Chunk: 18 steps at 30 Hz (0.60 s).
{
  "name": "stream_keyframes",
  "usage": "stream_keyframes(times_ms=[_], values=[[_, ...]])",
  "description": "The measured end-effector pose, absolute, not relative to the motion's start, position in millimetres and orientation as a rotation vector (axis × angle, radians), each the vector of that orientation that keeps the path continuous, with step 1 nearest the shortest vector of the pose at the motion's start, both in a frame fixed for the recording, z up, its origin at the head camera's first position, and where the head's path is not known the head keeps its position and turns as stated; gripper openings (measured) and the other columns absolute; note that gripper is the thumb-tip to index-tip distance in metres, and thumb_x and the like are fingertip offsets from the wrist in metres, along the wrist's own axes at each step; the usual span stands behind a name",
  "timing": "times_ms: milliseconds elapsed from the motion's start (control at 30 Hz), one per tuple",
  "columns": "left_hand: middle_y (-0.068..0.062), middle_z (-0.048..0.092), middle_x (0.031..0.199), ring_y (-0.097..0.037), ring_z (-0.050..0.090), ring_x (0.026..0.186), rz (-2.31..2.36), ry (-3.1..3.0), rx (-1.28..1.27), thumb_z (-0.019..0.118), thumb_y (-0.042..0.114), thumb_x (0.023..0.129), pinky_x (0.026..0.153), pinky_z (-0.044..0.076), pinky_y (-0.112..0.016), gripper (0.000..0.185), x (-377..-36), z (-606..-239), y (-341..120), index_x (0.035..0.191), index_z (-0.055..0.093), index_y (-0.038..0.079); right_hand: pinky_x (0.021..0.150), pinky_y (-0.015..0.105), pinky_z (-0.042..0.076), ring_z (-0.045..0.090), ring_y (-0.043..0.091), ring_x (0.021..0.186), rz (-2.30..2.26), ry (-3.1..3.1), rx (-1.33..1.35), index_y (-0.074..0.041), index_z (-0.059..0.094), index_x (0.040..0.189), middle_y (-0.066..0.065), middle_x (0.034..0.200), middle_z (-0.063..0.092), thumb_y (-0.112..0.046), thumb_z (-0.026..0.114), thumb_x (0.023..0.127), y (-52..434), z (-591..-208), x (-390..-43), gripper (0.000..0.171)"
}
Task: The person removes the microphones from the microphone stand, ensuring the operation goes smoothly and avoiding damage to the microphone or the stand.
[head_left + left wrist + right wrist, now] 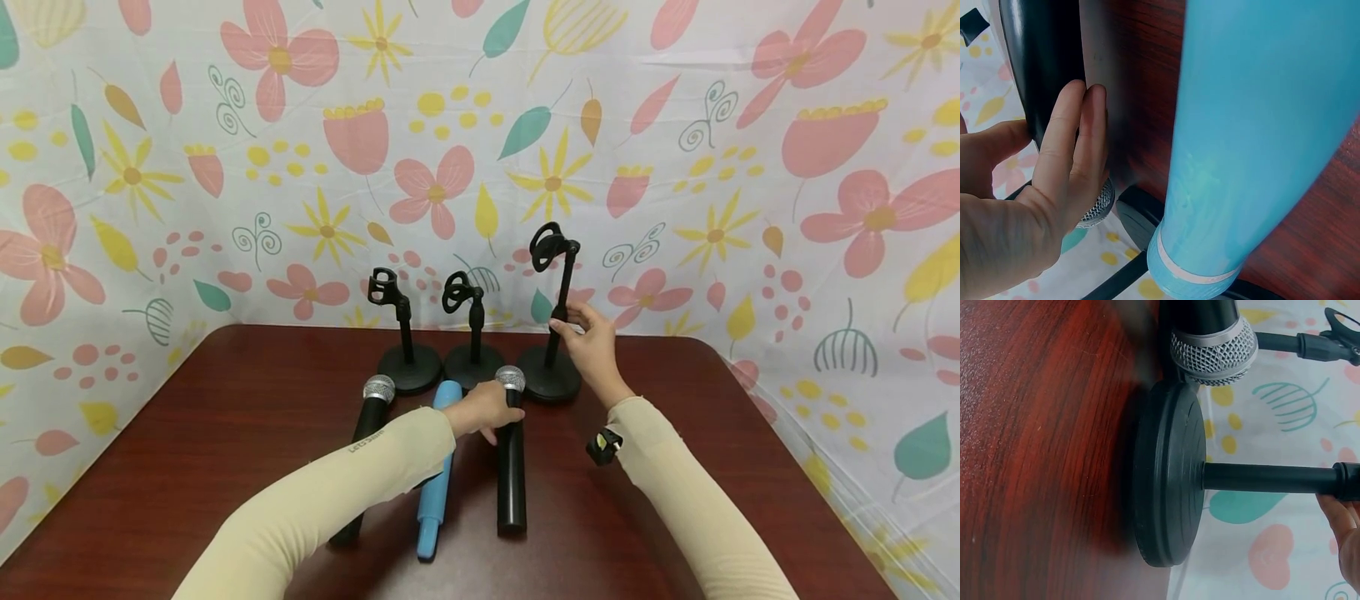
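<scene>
My left hand [480, 407] holds a black microphone [512, 483] just below its silver mesh head [510, 377]. In the left wrist view the thumb is on one side of the black body [1044, 56] and the fingers on the other. With thumb and fingers my right hand [592, 342] grips the collar of the tallest black microphone stand [564, 292]. That stand is upright on its round base [1172, 475], with an unfilled clip on top. A blue microphone-shaped thing [435, 492] lies under the left forearm, its far end showing a pale ring in the left wrist view.
Two shorter stands, one at the left [406, 333] and one in the middle [476, 325], stand in a row beside the tall one. Another black microphone [371, 417] lies leftmost, partly behind the left sleeve. A flower-patterned cloth [435, 192] hangs behind the dark red table [247, 417].
</scene>
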<state>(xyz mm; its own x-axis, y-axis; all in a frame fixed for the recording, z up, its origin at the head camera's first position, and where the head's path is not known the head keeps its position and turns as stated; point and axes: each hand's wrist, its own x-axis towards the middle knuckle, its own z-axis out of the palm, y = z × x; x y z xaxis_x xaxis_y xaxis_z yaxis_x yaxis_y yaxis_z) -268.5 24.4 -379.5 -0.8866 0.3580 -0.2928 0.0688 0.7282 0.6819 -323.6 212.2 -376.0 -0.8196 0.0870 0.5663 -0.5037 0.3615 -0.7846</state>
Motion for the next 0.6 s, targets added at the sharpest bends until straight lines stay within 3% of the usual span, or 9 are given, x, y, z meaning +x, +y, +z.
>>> stream_keyframes(times_ms=[267, 600], values=[[-0.016, 0.060, 0.074, -0.026, 0.069, 0.058, 0.937, 2.519, 0.352, 0.065, 0.021, 0.094, 0.058, 0.057, -0.031, 0.029, -267, -381, 24, 0.086, 0.062, -0.007, 0.077, 0.015, 0.051, 0.063, 0.040, 0.099, 1.482, -2.094, 0.385, 0.012, 0.061, 0.114, 0.030, 0.105, 0.064, 0.007, 0.066, 0.086, 202, -359, -306, 0.028], [-0.018, 0.060, 0.077, -0.024, 0.069, 0.056, 0.910, 2.516, 0.342, 0.064, 0.021, 0.094, 0.056, 0.056, -0.030, 0.030, -268, -384, 26, 0.094, 0.062, -0.008, 0.077, 0.012, 0.050, 0.062, 0.043, 0.100, 1.494, -2.102, 0.381, 0.013, 0.061, 0.115, 0.030, 0.105, 0.064, 0.008, 0.066, 0.086, 199, -353, -303, 0.029]])
